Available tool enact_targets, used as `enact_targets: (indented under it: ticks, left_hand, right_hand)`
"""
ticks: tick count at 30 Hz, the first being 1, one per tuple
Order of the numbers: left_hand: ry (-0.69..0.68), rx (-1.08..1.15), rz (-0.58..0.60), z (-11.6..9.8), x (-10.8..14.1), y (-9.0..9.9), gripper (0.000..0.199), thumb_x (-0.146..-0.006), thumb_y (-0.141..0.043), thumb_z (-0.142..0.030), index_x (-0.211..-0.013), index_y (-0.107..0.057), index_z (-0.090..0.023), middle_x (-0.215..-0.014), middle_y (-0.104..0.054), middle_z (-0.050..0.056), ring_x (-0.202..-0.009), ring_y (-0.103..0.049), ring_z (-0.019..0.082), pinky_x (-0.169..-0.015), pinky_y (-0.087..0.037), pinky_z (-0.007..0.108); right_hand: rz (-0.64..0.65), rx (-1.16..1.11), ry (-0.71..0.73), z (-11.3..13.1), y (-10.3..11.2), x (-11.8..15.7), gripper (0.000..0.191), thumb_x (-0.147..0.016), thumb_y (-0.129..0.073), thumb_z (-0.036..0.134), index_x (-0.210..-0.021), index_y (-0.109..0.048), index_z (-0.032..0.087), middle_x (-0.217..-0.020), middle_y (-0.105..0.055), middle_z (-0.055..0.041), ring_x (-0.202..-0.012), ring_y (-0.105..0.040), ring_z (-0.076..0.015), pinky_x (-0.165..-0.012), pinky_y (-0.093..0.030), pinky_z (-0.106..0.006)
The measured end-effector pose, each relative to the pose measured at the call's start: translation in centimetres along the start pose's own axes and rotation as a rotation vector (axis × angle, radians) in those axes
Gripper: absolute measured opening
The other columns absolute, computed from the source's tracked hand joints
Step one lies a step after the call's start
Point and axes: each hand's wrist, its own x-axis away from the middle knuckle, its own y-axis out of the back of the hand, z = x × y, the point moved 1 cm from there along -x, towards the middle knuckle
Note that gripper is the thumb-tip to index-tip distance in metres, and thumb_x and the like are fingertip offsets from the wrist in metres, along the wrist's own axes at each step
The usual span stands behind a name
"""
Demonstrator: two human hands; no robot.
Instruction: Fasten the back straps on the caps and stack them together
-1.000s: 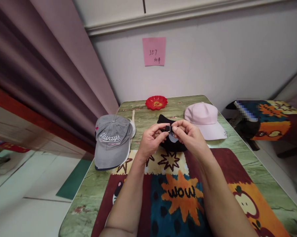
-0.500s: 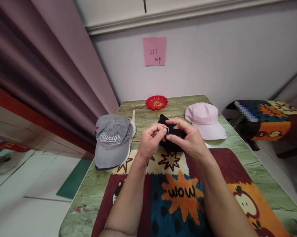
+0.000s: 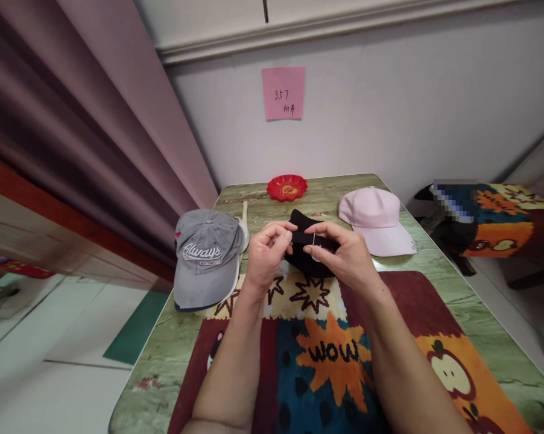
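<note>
If the left hand (image 3: 268,250), fingertips pinched on the strap (image 3: 301,238) of the black cap (image 3: 306,263), yanks toward 9 o'clock, imo it could slip its buckle (image 3: 314,239), since the half-curled right hand (image 3: 345,246) grips loosely there. Black cap's at 8 o'clock from the pink baseball cap (image 3: 375,211).

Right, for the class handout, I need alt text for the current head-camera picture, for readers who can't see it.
A person's left hand and right hand hold the strap of a black cap over a green table. A gray cap is left, a pink cap right, a red dish farther back and a patterned mat in front.
</note>
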Motion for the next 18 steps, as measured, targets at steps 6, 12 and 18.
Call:
enact_targets:
  ticks: [6, 12, 18]
  left_hand:
    - [0.021, 0.030, -0.005, 0.7, -0.2, 0.7, 0.033, -0.087, -0.067, -0.034, -0.061, -0.060, -0.014, -0.098, -0.070, 0.007, -0.046, -0.040, 0.002, -0.044, -0.030, 0.022]
    - [0.080, 0.052, 0.068, 0.5, -0.1, 0.3, 0.030, -0.089, -0.066, -0.044, -0.106, -0.067, -0.020, -0.104, -0.071, 0.005, -0.045, -0.045, 0.003, -0.039, -0.030, 0.021]
    - [-0.114, -0.308, 0.143, 0.3, -0.3, -0.5, 0.018, -0.088, -0.069, -0.034, -0.095, -0.075, -0.019, -0.097, -0.068, 0.006, -0.081, -0.064, 0.015, -0.070, -0.052, 0.026]
  right_hand:
    - [-0.016, 0.031, -0.012, 0.0, 0.0, 0.0, 0.022, -0.081, -0.076, 0.030, -0.102, -0.074, 0.023, -0.086, -0.075, -0.0006, -0.076, -0.067, -0.0177, -0.069, -0.046, -0.027]
    - [-0.005, 0.059, 0.007, -0.1, 0.0, 0.0, 0.022, -0.082, -0.074, 0.029, -0.104, -0.072, 0.024, -0.097, -0.078, -0.0020, -0.087, -0.071, -0.0212, -0.078, -0.050, -0.031]
    - [0.056, 0.034, 0.059, -0.2, -0.5, 0.0, 0.023, -0.085, -0.071, 0.026, -0.108, -0.072, 0.026, -0.107, -0.078, -0.0010, -0.099, -0.073, -0.0221, -0.089, -0.053, -0.034]
